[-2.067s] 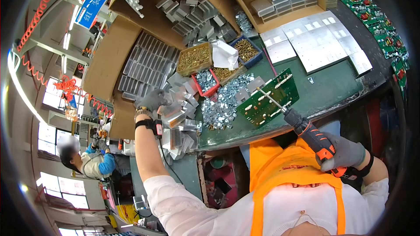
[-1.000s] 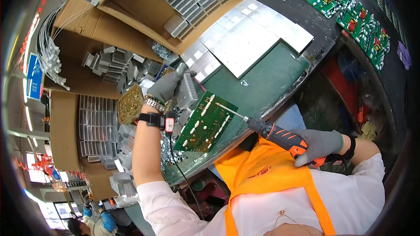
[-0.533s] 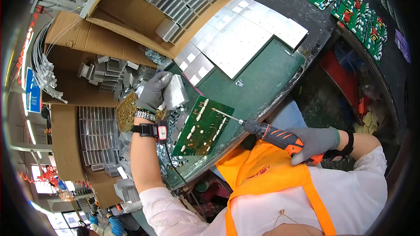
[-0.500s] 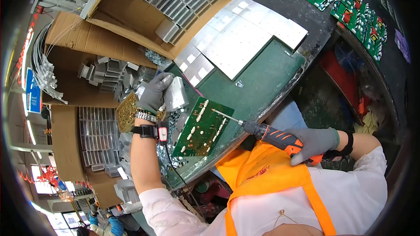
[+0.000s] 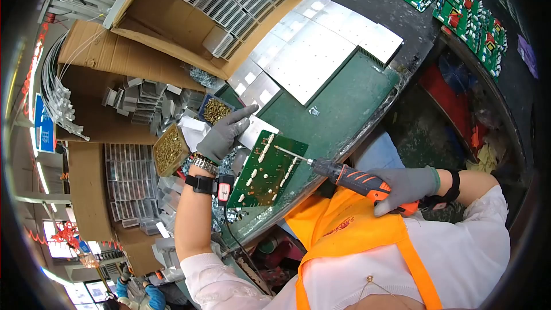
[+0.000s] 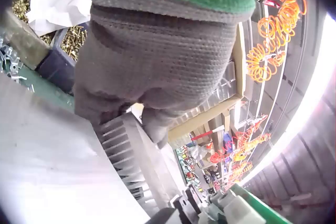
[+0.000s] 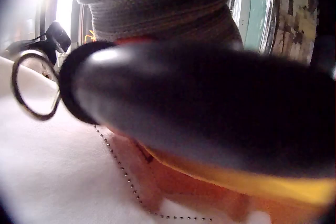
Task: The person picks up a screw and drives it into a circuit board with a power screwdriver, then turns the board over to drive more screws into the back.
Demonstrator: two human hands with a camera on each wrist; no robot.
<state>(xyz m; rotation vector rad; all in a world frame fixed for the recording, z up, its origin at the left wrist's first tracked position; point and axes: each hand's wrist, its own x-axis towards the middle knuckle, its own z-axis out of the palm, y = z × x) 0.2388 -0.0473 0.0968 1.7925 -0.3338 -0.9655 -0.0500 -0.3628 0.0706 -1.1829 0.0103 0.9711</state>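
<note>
My gloved left hand [image 5: 221, 139] pinches a finned aluminium heat sink [image 5: 258, 130], its index finger stretched out past it. In the left wrist view the heat sink's fins [image 6: 123, 153] show between thumb and fingers, with a broad flat metal face beside them. Just in front of it, in the head view, a green circuit board [image 5: 265, 175] stands tilted at the bench edge, solder side and white parts facing me. My gloved right hand [image 5: 406, 188] grips a black and orange electric screwdriver [image 5: 353, 178], whose bit tip overlaps the board. Its dark handle end [image 7: 199, 98] fills the right wrist view.
Screw trays [image 5: 170, 150] and loose metal clips lie left of the board. Cardboard boxes [image 5: 86, 189] of heat sinks line the left and back. Flat metal plates [image 5: 313, 51] cover the bench behind, and finished-looking boards [image 5: 468, 23] sit far right. Another person is at lower left.
My left hand took the heat sink from the left pile, carried it right, and has brought it behind the board, its flat face now upward. The screwdriver has stayed near the board.
</note>
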